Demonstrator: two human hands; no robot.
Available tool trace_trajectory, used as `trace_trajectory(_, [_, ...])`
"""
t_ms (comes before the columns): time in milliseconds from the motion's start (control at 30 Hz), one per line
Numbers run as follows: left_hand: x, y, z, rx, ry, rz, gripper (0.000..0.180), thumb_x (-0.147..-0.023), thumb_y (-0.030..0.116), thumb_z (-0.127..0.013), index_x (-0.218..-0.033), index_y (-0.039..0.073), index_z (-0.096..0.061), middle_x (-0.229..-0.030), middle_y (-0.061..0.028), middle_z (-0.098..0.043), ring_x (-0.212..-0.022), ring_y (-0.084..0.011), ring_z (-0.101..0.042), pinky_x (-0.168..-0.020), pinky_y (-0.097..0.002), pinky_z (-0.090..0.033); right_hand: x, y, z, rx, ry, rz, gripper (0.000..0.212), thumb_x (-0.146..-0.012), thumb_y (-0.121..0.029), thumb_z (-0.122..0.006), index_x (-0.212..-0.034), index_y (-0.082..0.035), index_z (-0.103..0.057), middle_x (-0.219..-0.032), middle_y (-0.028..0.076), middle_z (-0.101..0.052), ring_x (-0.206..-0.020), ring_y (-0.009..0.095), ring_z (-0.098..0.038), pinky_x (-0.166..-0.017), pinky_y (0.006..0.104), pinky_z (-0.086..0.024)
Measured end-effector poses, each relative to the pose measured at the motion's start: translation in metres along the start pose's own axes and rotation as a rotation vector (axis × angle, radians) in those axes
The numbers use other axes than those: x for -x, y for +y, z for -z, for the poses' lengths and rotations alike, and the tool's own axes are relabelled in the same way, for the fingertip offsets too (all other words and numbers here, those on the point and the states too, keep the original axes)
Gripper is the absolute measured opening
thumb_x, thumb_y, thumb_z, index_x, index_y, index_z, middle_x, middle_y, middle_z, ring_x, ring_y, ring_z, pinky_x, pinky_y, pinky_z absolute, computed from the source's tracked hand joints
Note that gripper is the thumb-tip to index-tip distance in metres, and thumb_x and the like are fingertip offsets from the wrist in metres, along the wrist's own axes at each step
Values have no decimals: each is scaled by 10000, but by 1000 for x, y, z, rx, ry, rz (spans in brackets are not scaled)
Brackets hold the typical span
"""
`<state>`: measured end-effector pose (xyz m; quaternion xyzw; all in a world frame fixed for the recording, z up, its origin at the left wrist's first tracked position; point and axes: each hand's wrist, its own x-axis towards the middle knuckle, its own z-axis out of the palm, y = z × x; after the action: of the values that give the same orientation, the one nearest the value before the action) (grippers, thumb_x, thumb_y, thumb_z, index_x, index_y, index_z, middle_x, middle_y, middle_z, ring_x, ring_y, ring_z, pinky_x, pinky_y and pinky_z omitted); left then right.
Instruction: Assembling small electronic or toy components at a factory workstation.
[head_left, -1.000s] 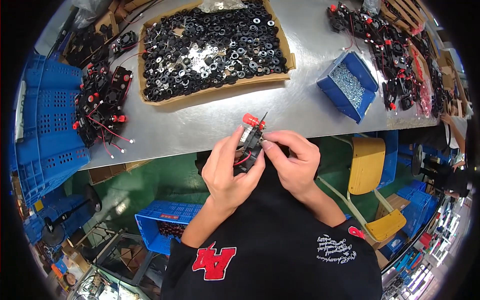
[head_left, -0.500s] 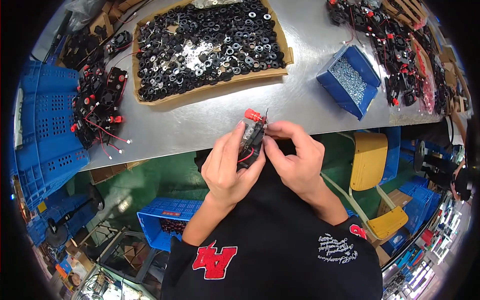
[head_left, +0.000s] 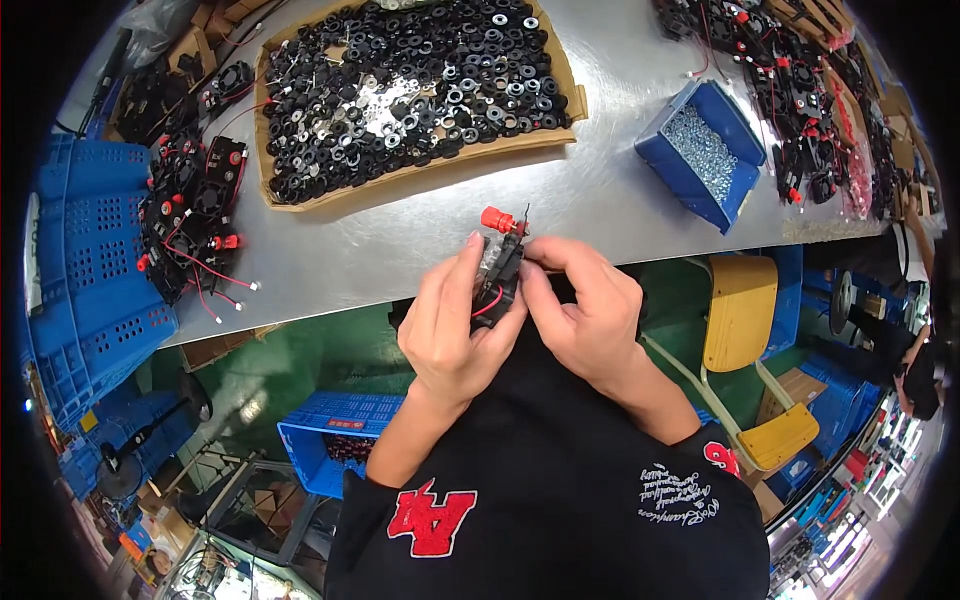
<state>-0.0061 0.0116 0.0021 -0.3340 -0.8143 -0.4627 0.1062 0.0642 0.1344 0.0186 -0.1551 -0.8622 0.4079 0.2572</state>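
Note:
My left hand grips a black plastic fan panel on edge, just past the table's near edge. A red binding post sticks out from its upper end toward the left. On the panel's lower part a red wire curves close to my left fingers. My right hand is closed, thumb and forefinger pinched against the panel's right side near the post's back end. Whatever lies between those fingertips is too small and covered to make out.
A cardboard tray of black and silver washers lies on the metal table. Right of it stands a blue bin of small metal nuts. Similar fan panels pile up at left, beside a blue crate. A yellow chair stands at right.
Both hands and the fan panel have shifted slightly left. The red post has moved a little up and left. My right fingertips stay pinched at the panel's side.

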Motion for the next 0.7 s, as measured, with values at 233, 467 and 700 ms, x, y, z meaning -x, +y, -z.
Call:
trace_trajectory(233, [1, -4, 6, 388, -126, 472, 482, -674, 65, -798, -1114, -41, -631, -931, -111, -656, -672, -121, -607, -577, -234, -493, -3, 11, 2, -714, -159, -469, 169, -884, 13, -655, -1047, 23, -615, -983, 47, -657, -882, 95, -610, -813, 237, -491])
trace_trajectory(467, [-1, -3, 9, 276, -108, 285, 502, -665, 40, -797, -1130, -36, -625, -915, -118, -654, -675, -139, -626, -580, -237, -503, -8, 17, 2, -1046, -232, -686, 176, -883, 6, -658, -1051, 17, -607, -1025, 37, -629, -974, 95, -585, -878, 258, -470])
trace_trajectory(700, [0, -3, 2, 93, -12, 158, 535, -656, 27, -800, -1158, -25, -624, -900, -125, -655, -671, -188, -659, -584, -289, -536, 2, 2, -12, -374, 15, -264, 121, -862, 20, -645, -980, 31, -672, -904, 108, -694, -775, 128, -656, -702, 248, -527])
